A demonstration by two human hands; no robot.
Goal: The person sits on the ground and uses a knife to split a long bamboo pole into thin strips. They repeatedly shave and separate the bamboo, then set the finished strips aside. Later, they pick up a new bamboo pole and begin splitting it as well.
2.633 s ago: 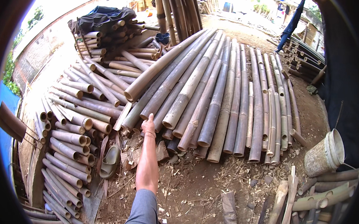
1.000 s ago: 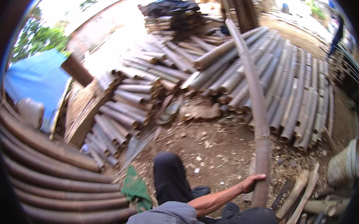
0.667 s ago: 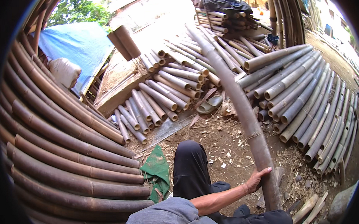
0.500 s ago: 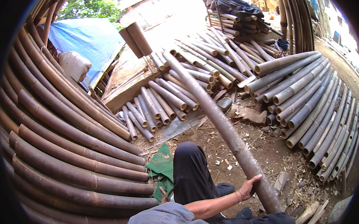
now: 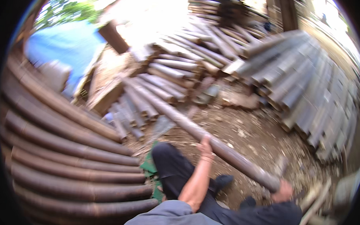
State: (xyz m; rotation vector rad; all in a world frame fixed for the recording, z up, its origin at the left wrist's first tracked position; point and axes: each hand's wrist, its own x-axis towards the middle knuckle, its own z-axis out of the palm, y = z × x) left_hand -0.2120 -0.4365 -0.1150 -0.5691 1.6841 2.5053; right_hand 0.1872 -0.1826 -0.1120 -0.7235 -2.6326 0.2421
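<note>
Left hand [image 5: 205,146]: curled against the near side of a pole [image 5: 187,124], partway along it, fingers closed on it. Right hand [image 5: 284,191]: blurred, at the pole's lower right end, touching; how far its fingers are bent cannot be told. Pole: brown bamboo, one, held aslant before the dark trousers [image 5: 173,164], far end up and left, in front of the short bamboo [image 5: 165,88]. Left of the knee: green cloth [image 5: 148,167], touching the ends of long bamboo [image 5: 82,180], stacked. Beyond the pole: soil [image 5: 243,126] strewn with chips; a sandal [image 5: 207,94]; fanned bamboo [image 5: 308,85], right. Upper left: blue tarp [image 5: 67,45].
</note>
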